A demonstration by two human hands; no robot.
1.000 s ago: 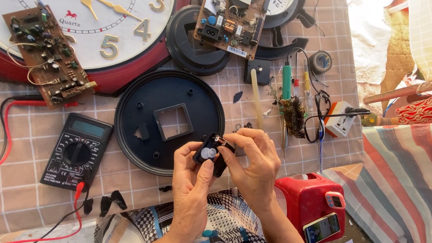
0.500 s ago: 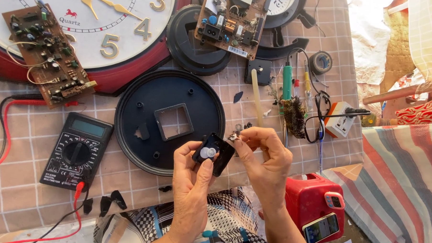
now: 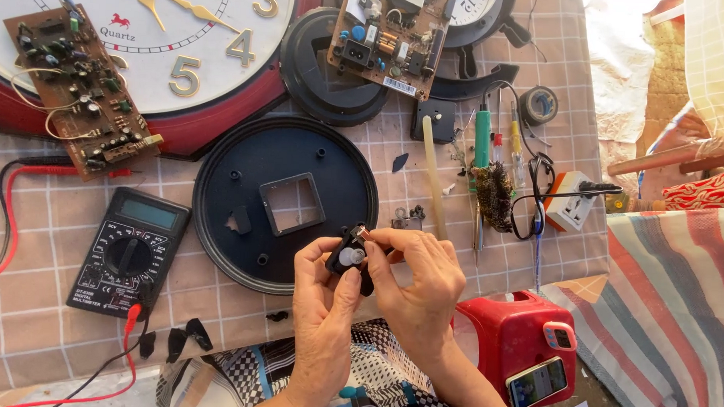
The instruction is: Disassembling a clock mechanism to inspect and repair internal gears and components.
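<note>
Hands, left (image 3: 323, 294) and right (image 3: 419, 282), grip small black clock movement (image 3: 349, 257) together.

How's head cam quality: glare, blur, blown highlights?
Head view: sharp across the tiled tabletop; both hands on the small black clock movement crisp, no motion blur; soft even daylight, faint shadows; top-right cloth overexposed; no glare on the clock face.

A small black clock movement (image 3: 349, 258) with a white gear showing is held tilted just above the black round clock back's (image 3: 244, 143) lower right rim.
</note>
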